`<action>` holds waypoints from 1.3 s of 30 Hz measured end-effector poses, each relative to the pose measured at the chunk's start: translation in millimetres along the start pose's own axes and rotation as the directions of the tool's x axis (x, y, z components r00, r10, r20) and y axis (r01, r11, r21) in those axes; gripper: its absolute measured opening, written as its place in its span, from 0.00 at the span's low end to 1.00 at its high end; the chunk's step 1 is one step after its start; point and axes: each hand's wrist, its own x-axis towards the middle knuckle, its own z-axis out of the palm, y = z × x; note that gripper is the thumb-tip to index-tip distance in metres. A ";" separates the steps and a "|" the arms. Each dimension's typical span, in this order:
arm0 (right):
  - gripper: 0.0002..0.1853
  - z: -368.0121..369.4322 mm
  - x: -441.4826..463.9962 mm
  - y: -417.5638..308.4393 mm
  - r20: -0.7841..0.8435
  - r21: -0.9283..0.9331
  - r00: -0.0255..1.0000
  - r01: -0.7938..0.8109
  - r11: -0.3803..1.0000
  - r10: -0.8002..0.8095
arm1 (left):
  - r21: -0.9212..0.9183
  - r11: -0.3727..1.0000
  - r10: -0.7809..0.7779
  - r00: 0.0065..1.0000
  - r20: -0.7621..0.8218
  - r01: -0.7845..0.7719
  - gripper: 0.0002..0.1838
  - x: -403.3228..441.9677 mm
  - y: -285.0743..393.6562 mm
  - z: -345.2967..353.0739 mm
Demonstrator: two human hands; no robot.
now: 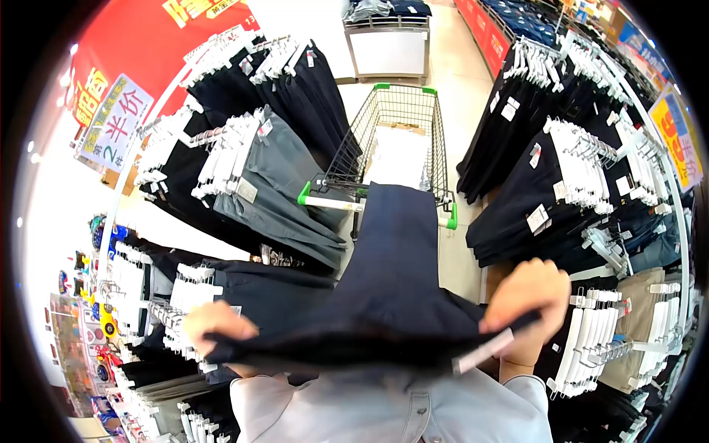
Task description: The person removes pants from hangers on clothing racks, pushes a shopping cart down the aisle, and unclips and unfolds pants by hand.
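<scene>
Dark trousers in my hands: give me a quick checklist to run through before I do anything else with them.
1. Left hand has hold of the dark trousers at the waist: ok.
2. Right hand has hold of the other side of the waist: ok.
3. Waist free of motion blur for a close look: not ok, it is smeared in this view.
4. White tag by the right hand readable: not ok, no print can be made out.
5. Trousers off the shopping cart: cannot tell, they overlap its handle in this view.
</scene>
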 end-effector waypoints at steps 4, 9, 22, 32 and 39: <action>0.16 -33.9 -4.8 75.9 -0.330 -0.148 0.826 -0.523 0.839 0.457 | -0.297 -0.709 -0.068 0.482 -0.874 -0.640 0.29 80.1 105.0 19.3; 0.15 -77.5 -27.4 262.1 -0.525 0.256 0.568 -0.605 0.754 0.633 | -0.564 -0.825 0.516 0.402 -0.756 -0.001 0.22 109.5 309.6 -82.3; 0.13 -125.1 -33.1 418.8 -0.645 0.475 0.222 -0.633 0.611 0.731 | -0.599 -0.766 0.638 0.388 -0.665 0.232 0.14 146.9 493.7 -121.2; 0.18 -127.9 -61.7 468.1 -0.719 0.292 0.151 -0.819 0.493 0.678 | -0.700 -0.629 0.765 0.431 -0.479 0.338 0.16 146.2 540.0 -117.3; 0.15 -107.5 -121.9 401.6 -0.711 0.577 -0.169 -0.696 0.428 0.683 | -0.757 -0.599 0.764 0.471 -0.441 0.262 0.16 142.7 537.5 -122.2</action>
